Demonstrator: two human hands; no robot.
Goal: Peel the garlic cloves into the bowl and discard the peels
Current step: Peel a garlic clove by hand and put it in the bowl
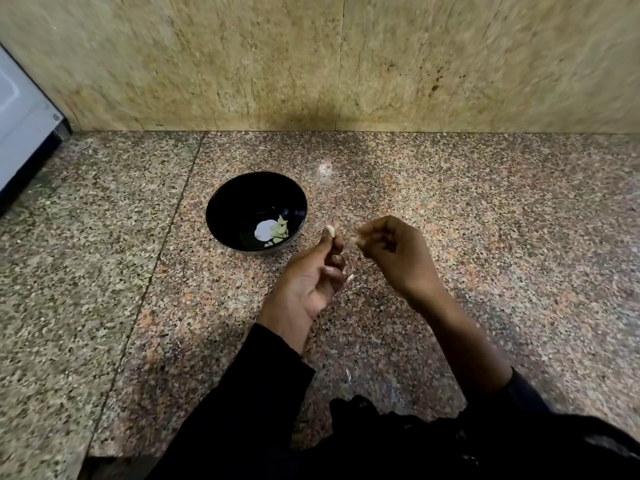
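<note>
Garlic clove point(330, 231) sits pinched at your left hand's point(311, 275) fingertips, beside the black bowl point(225, 216), likely ready to drop in; your right hand point(398, 254) pinches a pulled-away peel point(352, 241).

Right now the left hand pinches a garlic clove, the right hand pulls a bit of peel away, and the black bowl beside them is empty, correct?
Not quite: the black bowl is not empty. The head view shows several peeled pale garlic pieces inside it. The rest holds: the left hand pinches a garlic clove, and the right hand pulls peel away.
</note>
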